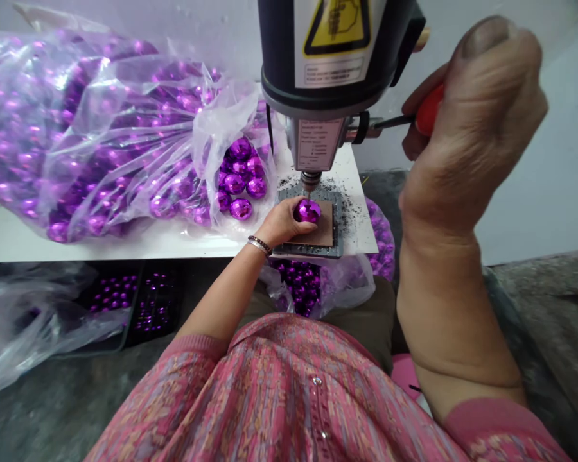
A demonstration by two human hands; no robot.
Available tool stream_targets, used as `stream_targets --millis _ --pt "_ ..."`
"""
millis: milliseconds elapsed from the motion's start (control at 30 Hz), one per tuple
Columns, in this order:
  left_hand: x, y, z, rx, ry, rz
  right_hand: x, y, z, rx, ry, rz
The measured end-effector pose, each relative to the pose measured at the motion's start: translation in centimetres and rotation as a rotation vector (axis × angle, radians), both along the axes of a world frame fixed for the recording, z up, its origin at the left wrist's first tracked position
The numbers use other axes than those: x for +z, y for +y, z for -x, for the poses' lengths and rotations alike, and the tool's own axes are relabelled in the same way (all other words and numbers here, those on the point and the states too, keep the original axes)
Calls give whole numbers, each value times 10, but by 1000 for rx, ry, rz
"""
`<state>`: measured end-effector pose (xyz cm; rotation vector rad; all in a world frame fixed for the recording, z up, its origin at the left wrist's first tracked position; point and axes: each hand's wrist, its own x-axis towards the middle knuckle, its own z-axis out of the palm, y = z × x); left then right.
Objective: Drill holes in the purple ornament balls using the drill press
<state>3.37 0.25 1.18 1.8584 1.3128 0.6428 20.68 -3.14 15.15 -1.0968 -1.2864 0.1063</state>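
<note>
My left hand (286, 221) grips a shiny purple faceted ball (308, 211) on a brown board (320, 232), thumb and fingers around its left side. Directly above the ball is the chuck (311, 179) of a drill press (320, 96), its thin bit reaching down to the ball's top. Whether the bit has entered the ball cannot be made out. My right hand (481, 115), raised at the right, is closed around the red knob (429, 110) of the press's lever.
A large clear bag (125, 135) of purple balls spills open on the white table (67, 247). Dark shavings surround the grey base (338, 221). Below the table are a bag of purple balls (301, 285) and black crates (157, 301). Another purple bag (379, 237) stands right.
</note>
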Motion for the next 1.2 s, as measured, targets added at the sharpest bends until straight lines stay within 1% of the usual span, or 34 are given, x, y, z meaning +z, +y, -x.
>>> stream_targets --millis 67,133,233,367,500,700,933,1100,1200 --pt "-2 0 -1 16 -8 -8 -1 0 -2 7 -50 -28" --pt "-4 -1 -2 28 -15 -12 -5 -2 -3 -5 -52 -54" --pt "-9 -1 -2 22 -11 -23 -18 -9 -4 -35 -54 -59" --pt "-13 0 -1 36 13 -53 -38 -18 -5 -84 -151 -110" --pt "-14 -1 -2 61 37 -52 -51 -19 -7 -104 -168 -149" --pt "-16 -2 -2 58 13 -57 -61 -18 -10 -109 -187 -165" --pt "-20 -4 -1 57 -22 -57 -74 -16 -14 -83 -205 -228" --pt "-19 -5 -2 59 -3 -79 -84 -11 -13 -88 -192 -283" --pt "-18 -5 -3 67 14 -82 -85 -9 -11 -104 -177 -297"
